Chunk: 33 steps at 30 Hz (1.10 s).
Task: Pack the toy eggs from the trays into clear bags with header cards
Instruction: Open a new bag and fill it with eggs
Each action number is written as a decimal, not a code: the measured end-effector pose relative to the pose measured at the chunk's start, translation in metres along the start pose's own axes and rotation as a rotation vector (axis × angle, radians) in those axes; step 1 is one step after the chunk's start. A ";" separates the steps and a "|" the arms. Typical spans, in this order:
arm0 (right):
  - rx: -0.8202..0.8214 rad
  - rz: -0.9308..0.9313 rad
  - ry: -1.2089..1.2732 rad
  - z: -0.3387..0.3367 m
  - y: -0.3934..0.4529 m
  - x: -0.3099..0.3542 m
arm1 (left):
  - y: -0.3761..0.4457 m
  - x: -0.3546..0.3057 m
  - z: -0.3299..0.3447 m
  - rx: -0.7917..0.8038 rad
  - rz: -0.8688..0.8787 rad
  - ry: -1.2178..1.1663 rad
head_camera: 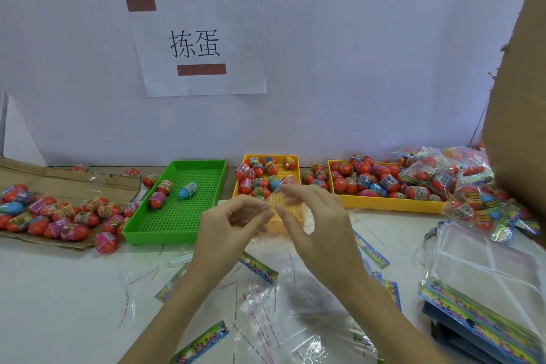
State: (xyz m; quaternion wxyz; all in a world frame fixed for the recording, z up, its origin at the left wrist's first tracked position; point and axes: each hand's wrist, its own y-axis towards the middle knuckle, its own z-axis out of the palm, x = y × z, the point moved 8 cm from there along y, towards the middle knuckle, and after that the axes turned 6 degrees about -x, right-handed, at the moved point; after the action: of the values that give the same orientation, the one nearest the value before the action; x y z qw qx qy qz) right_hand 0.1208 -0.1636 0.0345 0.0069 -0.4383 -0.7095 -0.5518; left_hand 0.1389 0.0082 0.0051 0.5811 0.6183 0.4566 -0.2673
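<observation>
My left hand (229, 223) and my right hand (313, 217) are raised together over the table, both pinching the top of one clear bag (273, 210) that hangs between them. A green tray (153, 227) to the left holds three toy eggs, one of them blue (188, 190). Behind my hands a yellow tray (267, 158) carries several eggs. A larger yellow tray (384, 203) to the right is heaped with eggs. Loose clear bags (295, 313) and colourful header cards (258, 267) lie scattered under my arms.
Several eggs (59, 217) lie on flattened cardboard at left. Packed bags of eggs (472, 183) pile up at right beside a tall cardboard box (520, 97). A stack of unused bags with header cards (484, 284) sits at lower right. A paper sign (201, 44) hangs on the wall.
</observation>
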 end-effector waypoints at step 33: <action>0.503 0.012 0.171 0.021 -0.016 0.016 | -0.007 -0.009 0.018 0.323 0.238 0.274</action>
State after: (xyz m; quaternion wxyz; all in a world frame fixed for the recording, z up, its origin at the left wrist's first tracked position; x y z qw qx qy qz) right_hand 0.1107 -0.1378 0.0216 0.1788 -0.3790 -0.8184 -0.3932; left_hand 0.1331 -0.0123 0.0061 0.4348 0.7832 0.4064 -0.1798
